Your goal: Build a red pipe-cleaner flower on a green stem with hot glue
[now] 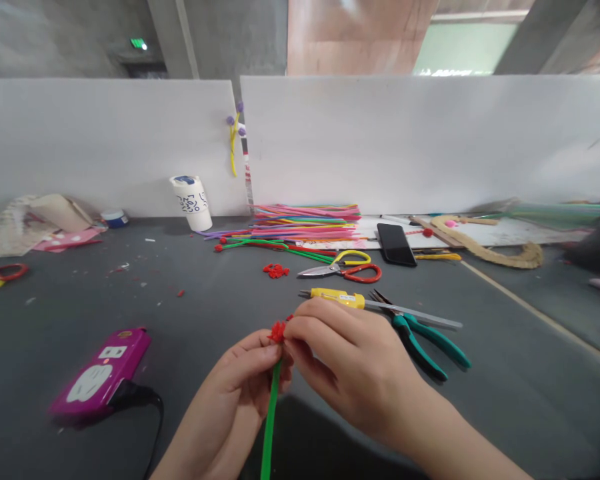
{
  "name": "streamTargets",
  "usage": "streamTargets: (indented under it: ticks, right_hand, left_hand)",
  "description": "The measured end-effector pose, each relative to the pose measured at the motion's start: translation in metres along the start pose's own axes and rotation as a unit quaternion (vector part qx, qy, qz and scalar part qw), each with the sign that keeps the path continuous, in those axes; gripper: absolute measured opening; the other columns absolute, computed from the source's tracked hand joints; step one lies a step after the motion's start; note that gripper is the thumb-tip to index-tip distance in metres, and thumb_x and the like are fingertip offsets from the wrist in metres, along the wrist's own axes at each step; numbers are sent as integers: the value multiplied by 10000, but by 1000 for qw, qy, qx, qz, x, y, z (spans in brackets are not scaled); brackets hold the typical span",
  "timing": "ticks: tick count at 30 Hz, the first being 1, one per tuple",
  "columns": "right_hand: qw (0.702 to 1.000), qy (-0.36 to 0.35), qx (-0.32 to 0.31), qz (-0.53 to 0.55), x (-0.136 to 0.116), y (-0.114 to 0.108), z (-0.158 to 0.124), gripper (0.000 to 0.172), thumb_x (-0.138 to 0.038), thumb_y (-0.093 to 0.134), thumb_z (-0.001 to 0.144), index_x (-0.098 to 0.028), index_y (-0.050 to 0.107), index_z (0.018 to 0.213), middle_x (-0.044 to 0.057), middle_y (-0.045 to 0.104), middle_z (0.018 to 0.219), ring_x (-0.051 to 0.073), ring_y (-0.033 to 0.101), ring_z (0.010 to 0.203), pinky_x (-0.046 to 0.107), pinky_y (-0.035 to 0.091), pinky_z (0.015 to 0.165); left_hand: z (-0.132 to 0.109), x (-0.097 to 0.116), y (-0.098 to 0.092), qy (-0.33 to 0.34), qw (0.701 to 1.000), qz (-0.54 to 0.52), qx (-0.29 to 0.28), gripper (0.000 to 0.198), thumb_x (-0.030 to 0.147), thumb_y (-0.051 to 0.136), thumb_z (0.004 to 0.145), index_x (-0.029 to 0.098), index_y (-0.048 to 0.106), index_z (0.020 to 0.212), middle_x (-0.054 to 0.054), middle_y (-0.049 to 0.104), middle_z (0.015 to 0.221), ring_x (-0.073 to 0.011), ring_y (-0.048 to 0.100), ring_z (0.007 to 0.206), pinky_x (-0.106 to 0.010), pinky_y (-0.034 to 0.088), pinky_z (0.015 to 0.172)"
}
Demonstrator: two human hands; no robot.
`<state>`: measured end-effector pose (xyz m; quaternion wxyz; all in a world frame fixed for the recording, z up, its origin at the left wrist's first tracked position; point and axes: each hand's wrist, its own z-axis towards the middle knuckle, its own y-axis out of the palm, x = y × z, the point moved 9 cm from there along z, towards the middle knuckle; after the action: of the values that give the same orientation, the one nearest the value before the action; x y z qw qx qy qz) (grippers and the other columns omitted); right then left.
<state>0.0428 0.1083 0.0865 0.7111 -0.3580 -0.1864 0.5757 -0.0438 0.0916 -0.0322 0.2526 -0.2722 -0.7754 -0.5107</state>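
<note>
Chenille stem (271,420), green, is pinched in your left hand (243,373) toward the table's (220,287) near edge; your right hand (357,363) pinches the red tuft (277,332) atop, which too strong pulling could loosen.

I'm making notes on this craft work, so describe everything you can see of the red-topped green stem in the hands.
The red-topped green stem has a small, ragged red head that looks fuzzy, on a slim, bright green stalk. It leans slightly, head up, its lower end running out of the picture. The left hand pinches it around the head's base; the right hand touches the head's right side.
</note>
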Motion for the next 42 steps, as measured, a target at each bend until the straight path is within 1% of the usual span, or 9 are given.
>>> streamTargets:
  ticks: [4,8,16,19,24,27,32,38,42]
  right_hand:
    - [1000,-9,5,-14,-2,0,-1,243,-110,432,924,-166,596,753,39,611,763,149,518,616,272,397,549]
    - [1000,-7,-1,-14,-1,2,-2,240,-119,441,927,-160,599,751,33,601,753,147,510,619,275,384,561]
    - [1000,-5,-1,-17,-1,2,-3,255,-133,421,935,-164,585,742,33,587,735,142,505,618,257,362,560]
    - [1000,-1,-3,2,-1,0,-2,248,-134,415,935,-167,581,753,34,594,745,138,509,617,248,377,561]
    - [999,8,-6,48,1,-3,-2,163,-131,449,911,-165,589,833,45,625,829,138,544,671,247,420,604]
    - [1000,0,-3,28,-1,-3,-2,188,-131,435,913,-168,588,811,43,617,810,140,526,652,251,408,588]
    - [1000,-7,8,-1,-3,-1,-4,219,-119,427,915,-169,579,765,42,602,770,140,511,634,246,384,581]
    - [1000,-5,6,1,-1,2,-5,223,-127,426,916,-173,568,750,33,595,763,136,507,627,251,380,580]
    - [1000,-5,8,5,-2,1,-5,225,-117,422,911,-169,569,750,31,590,750,136,504,620,253,382,573]
  left_hand:
    - [0,2,2,12,1000,4,-10,118,86,655,752,157,748,737,7,658,727,-108,579,682,-190,488,680]
    - [-1,4,2,17,1000,9,-16,106,87,677,725,160,748,755,9,627,689,-104,553,639,-186,479,643]
    - [1,1,4,4,1000,0,-18,114,72,681,717,154,752,752,6,626,675,-98,560,633,-178,484,646]
    - [0,1,4,6,1000,-10,-20,115,63,674,717,149,748,733,-3,635,690,-103,570,649,-179,487,649]
    - [-1,6,5,23,999,-2,-31,120,69,684,724,162,753,757,2,627,684,-103,552,627,-176,475,622]
    - [-1,6,5,22,999,0,-35,124,78,689,724,165,757,780,7,617,672,-101,540,608,-175,468,599]
    - [0,1,6,6,999,-14,-33,82,79,698,713,154,733,710,-3,635,686,-107,567,642,-186,483,642]
    - [-2,0,10,-3,999,-20,-47,101,68,677,733,154,725,709,1,640,682,-97,568,638,-172,475,639]
    - [-2,2,11,2,998,-21,-54,114,69,671,740,152,745,760,2,643,677,-97,567,631,-174,475,635]
